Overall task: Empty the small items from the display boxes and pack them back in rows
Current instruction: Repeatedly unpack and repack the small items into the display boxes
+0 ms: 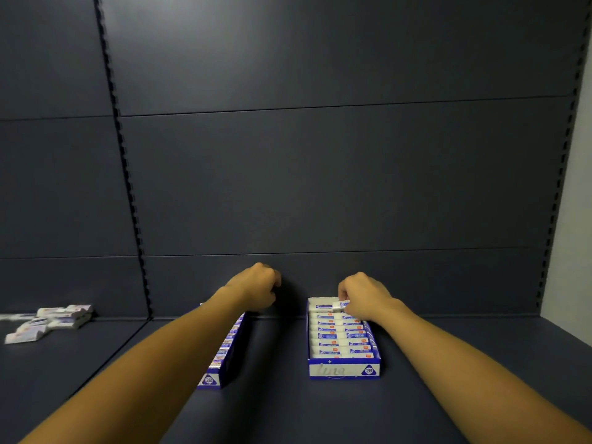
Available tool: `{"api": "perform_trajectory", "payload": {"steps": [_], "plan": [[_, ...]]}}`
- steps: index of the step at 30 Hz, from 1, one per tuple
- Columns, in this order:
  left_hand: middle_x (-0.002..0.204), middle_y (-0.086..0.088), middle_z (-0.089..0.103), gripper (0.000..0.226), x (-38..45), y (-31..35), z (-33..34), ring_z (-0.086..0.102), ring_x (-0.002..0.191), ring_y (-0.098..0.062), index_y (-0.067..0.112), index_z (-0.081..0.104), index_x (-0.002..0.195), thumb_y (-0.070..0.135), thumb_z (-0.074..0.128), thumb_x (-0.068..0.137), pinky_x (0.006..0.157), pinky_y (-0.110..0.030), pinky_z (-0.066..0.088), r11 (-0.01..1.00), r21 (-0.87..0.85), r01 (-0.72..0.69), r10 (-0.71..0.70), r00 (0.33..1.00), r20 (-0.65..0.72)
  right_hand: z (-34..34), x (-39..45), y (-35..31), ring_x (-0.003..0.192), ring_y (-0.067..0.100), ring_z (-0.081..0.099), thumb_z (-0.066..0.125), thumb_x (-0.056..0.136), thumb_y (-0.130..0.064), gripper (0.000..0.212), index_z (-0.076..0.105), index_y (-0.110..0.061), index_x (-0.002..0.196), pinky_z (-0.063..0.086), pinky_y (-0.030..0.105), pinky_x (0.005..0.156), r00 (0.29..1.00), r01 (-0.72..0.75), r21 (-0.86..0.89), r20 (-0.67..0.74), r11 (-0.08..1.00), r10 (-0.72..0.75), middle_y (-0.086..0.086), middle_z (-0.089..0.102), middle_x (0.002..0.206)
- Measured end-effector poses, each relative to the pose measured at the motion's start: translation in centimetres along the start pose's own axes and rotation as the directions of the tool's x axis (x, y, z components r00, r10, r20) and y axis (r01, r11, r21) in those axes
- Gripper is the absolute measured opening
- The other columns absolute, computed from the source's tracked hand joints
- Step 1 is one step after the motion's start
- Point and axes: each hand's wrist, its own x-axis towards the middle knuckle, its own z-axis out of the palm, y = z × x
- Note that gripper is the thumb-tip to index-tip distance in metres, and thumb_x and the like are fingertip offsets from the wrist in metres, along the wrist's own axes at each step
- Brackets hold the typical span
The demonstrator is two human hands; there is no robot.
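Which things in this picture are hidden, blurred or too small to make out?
- Left display box, head view: the left forearm covers most of it.
- Left hand: fingers curl away from the camera; whether they hold anything is hidden.
- Loose items on the shelf: blurred, and cut by the left edge.
- Print on the items in the right display box: too small to read.

A dark blue shelf (288, 411) runs along a dark blue back wall (320, 171) made of flat panels, with two black strips of little slots (120, 155) going up it and a pale wall (576, 219) at the right.
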Motion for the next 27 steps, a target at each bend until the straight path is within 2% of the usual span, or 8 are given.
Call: {"api": "perform_trajectory", "payload": {"steps": [13,18,22,27], "plan": [[0.12,-0.004,0.061,0.03,-2.4,-1.7,1.7,0.06,0.1,-0.02,0.019,0.063,0.123,0.017,0.059,0.093,0.087,-0.034,0.055,1.0,-0.011,0.029,-0.028,0.999,0.033,1.1,0.2,0.3,0.099,0.015,0.066,0.071,0.091,-0.02,0.022,0.07,-0.019,0.112,0.059,0.033,0.083,0.999,-0.028,0.065,0.035,0.998,0.025,0.001,0.068,0.114],[0.122,-0.004,0.061,0.031,-3.2,-1.4,1.2,0.06,0.103,-0.021,0.019,0.063,0.125,0.016,0.058,0.094,0.088,-0.032,0.054,1.0,0.002,0.026,-0.026,0.999,0.044,0.6,-0.3,0.3,0.098,0.014,0.064,0.074,0.088,-0.024,0.029,0.066,-0.02,0.116,0.058,0.032,0.085,0.998,-0.043,0.082,0.043,0.996,0.04,0.0,0.065,0.115],[0.121,-0.005,0.062,0.034,-4.9,-1.6,0.0,0.061,0.105,-0.023,0.017,0.063,0.125,0.015,0.06,0.092,0.09,-0.038,0.055,0.998,0.047,0.048,-0.05,0.998,0.038,-1.0,-0.6,-0.1,0.101,0.016,0.063,0.074,0.087,-0.018,0.037,0.062,-0.02,0.121,0.058,0.035,0.086,0.999,-0.034,0.103,0.003,0.994,0.034,0.001,0.063,0.118],[0.126,-0.004,0.062,0.041,-8.1,-2.2,-1.2,0.061,0.108,-0.025,0.02,0.062,0.13,0.012,0.059,0.09,0.09,-0.04,0.055,0.99,0.056,0.13,-0.131,0.991,0.025,-2.7,-0.7,-2.4,0.101,0.02,0.063,0.067,0.087,-0.01,0.033,0.064,-0.02,0.119,0.057,0.038,0.087,0.999,0.029,0.117,-0.045,0.993,-0.024,0.002,0.064,0.116]]}}
